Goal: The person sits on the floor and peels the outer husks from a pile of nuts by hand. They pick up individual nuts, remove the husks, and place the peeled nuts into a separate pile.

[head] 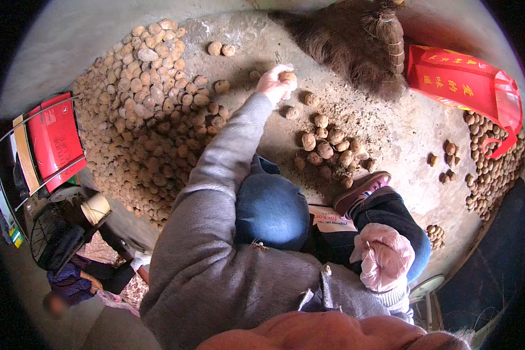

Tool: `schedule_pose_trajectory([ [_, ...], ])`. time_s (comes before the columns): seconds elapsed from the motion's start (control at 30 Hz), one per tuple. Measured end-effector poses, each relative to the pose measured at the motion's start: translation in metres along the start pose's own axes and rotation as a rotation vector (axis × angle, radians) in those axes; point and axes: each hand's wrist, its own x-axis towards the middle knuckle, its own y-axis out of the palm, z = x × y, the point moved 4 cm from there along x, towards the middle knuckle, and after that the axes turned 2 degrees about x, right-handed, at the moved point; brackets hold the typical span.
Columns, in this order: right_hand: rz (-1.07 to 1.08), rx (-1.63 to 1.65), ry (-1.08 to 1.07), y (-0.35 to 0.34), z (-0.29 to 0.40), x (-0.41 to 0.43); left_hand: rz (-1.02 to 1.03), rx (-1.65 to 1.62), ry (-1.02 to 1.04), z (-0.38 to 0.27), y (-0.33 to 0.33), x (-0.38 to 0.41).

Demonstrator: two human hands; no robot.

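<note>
My left hand (280, 82), seemingly in a thin clear plastic covering, reaches over the concrete floor and holds a round brown tuber (287, 77). Several similar tubers (325, 150) lie loosely grouped on soil crumbs below and right of it, near my shoe. A large heap of tubers (144, 87) spreads to the left of my extended arm. My right hand (385, 258) is bent in near my right leg; pale pink plastic wraps it, hiding its fingers and anything inside.
At the top lies a brown fibre broom (354, 39), beside a red bag (457, 78) bearing writing. Smaller tubers (494, 175) form a heap at the right. A printed sheet (332, 218) lies by my shoe (361, 190). Another person (76, 280) sits at the lower left, near a metal rack.
</note>
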Motion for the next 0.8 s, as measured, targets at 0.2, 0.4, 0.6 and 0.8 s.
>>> schedule_pose_trajectory([
  [0.2,-0.027,-0.180,-0.175,0.008,0.006,0.003,-0.032,-0.493,0.007,-0.081,0.009,-0.086],
  [0.4,0.004,-0.212,-0.214,0.019,0.018,-0.005,0.335,-0.644,0.134,-0.156,0.028,-0.177],
  [0.6,-0.004,-0.126,-0.217,0.034,0.011,-0.011,0.460,-0.423,0.275,-0.210,0.055,-0.263],
  [0.8,-0.203,0.137,-0.251,0.040,0.030,-0.012,0.461,-0.309,0.319,-0.227,0.109,-0.329],
])
